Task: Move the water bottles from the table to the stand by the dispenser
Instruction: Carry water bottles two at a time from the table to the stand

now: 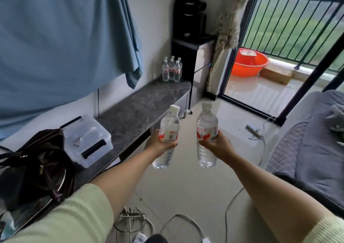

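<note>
My left hand (158,144) grips a clear water bottle (168,129) with a white cap and red-and-white label, tilted a little to the right. My right hand (217,146) grips a second, upright water bottle (207,131) of the same kind. Both bottles hang in the air over the floor, side by side. Several more water bottles (172,69) stand in a cluster at the far end of the dark marble-topped stand (141,103), next to the black dispenser (189,17) on its dark cabinet (186,60).
A clear plastic box (87,140) and a dark handbag (37,168) lie on the near end of the stand. Cables (134,222) trail on the floor. A grey-covered bed (312,149) is at the right. An orange basin (249,62) sits beyond the open balcony door.
</note>
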A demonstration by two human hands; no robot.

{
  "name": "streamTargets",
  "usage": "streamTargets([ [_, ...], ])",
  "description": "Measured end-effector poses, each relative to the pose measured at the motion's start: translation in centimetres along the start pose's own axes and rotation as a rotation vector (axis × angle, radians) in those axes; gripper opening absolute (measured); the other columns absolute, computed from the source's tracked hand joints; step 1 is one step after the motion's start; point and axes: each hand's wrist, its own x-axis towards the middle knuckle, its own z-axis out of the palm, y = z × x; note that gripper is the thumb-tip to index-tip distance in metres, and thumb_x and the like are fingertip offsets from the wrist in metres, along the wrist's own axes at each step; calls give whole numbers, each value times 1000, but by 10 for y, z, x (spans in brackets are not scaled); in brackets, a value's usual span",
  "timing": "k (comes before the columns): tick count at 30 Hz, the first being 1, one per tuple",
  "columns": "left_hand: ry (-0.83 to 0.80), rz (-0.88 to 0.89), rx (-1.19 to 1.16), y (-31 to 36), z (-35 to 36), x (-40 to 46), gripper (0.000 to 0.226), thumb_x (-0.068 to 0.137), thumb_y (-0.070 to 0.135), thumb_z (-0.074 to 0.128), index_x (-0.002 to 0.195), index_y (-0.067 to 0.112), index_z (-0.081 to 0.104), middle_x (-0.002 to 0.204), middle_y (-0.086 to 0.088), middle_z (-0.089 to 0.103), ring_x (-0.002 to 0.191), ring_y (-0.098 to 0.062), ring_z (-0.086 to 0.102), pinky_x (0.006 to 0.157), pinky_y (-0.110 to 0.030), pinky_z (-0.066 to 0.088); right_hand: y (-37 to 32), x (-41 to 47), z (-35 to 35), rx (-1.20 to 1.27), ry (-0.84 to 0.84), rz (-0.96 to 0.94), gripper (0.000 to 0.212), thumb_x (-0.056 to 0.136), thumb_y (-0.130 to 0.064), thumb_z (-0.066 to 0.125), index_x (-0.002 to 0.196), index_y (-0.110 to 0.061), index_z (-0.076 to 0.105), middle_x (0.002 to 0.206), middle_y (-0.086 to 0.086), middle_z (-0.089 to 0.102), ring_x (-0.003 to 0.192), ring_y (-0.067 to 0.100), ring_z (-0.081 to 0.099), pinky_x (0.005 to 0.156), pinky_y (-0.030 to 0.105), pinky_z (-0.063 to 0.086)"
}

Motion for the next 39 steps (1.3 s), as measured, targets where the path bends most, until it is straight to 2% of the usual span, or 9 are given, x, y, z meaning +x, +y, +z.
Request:
streamTargets([
  [6, 19, -32, 21, 24, 10, 78, 32, 55, 36, 83, 82, 26, 69, 78, 10, 72, 81, -13, 69, 70, -24, 51, 3, 66, -14, 8, -5, 31, 56, 72, -34, 80, 120, -17, 57, 110, 2, 69, 98, 21, 65, 92, 40, 52],
  [12, -44, 6, -2, 40, 17, 208, 38, 53, 31, 83, 87, 20, 69, 90, -5, 73, 88, -24, 70, 89, -46, 54, 2, 181, -22, -14, 42, 51, 55, 71, -35, 80, 118, -18, 58, 109, 2, 69, 97, 20, 65, 91, 40, 52],
  [15, -58, 9, 22, 46, 16, 277, 34, 55, 34, 82, 84, 22, 69, 86, -1, 73, 85, -20, 70, 87, -42, 55, -4, 250, -22, -21, 45, 63, 53, 71, -34, 80, 116, -17, 59, 108, 2, 70, 96, 20, 65, 91, 41, 53],
  [19, -86, -9, -12, 68, -2, 367, 25, 66, 19, 83, 86, 20, 68, 88, -3, 72, 87, -21, 69, 88, -39, 55, -32, 340, -24, -18, 52, 78, 59, 70, -36, 81, 119, -16, 57, 109, 2, 69, 98, 21, 64, 90, 39, 53],
  [22, -95, -30, -15, 80, -20, 424, 24, 69, 15, 82, 82, 24, 65, 86, 1, 70, 88, -21, 67, 80, -30, 54, -48, 392, -22, 14, 71, 74, 59, 71, -37, 81, 121, -16, 56, 109, 1, 69, 96, 19, 64, 85, 34, 52],
  [26, -54, -97, -38, 85, -36, 474, 32, 66, 25, 84, 80, 32, 56, 89, 8, 65, 91, -17, 62, 86, -30, 48, -62, 446, -22, 10, 55, 76, 58, 71, -38, 81, 120, -18, 56, 106, -1, 69, 91, 16, 64, 80, 29, 50],
  [29, -33, -123, -57, 86, -46, 517, 33, 67, 25, 85, 81, 31, 56, 86, 12, 64, 92, -17, 62, 82, -29, 45, -73, 494, -18, 21, 43, 54, 49, 72, -35, 81, 112, -21, 57, 97, -6, 67, 86, 13, 63, 76, 26, 49],
  [34, 11, -232, -69, 76, -43, 585, 53, 64, 29, 87, 103, 28, 50, 92, 12, 61, 94, -15, 59, 85, -32, 46, -70, 575, -9, 64, -35, 36, 31, 74, -15, 80, 88, -28, 57, 78, -17, 63, 62, -14, 62, 49, 2, 43],
  [39, 76, -295, -5, 74, -33, 677, 62, 60, 38, 86, 108, 28, 49, 105, 4, 64, 96, -17, 61, 88, -35, 49, -62, 683, -10, 63, -100, 39, 35, 73, -14, 82, 98, -22, 58, 87, -6, 68, 71, -5, 66, 56, 7, 47],
])
